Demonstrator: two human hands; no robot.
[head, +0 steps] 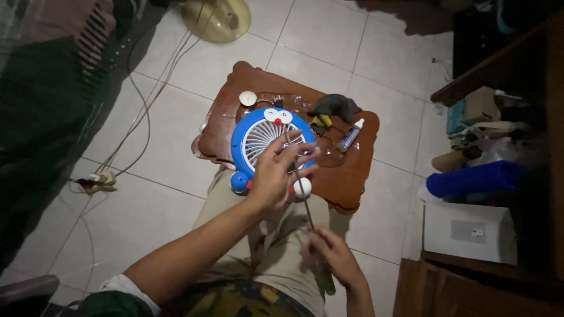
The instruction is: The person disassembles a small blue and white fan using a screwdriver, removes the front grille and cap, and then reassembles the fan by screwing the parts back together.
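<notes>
A small blue and white cartoon-cat fan (258,138) lies face up on a low brown wooden table (352,176). My left hand (276,176) rests over the fan's lower right side, fingertips on the white grille. My right hand (335,258) grips the handle of a long thin screwdriver (304,199). Its shaft runs up toward the fan's grille beside my left fingers. The tip is hidden among them.
On the table lie a white round cap (248,98), a dark cloth (336,107) and a small blue bottle (351,136). Cables (141,111) and a plug strip (100,179) lie on the tiled floor left. A shelf (499,176) with boxes stands right.
</notes>
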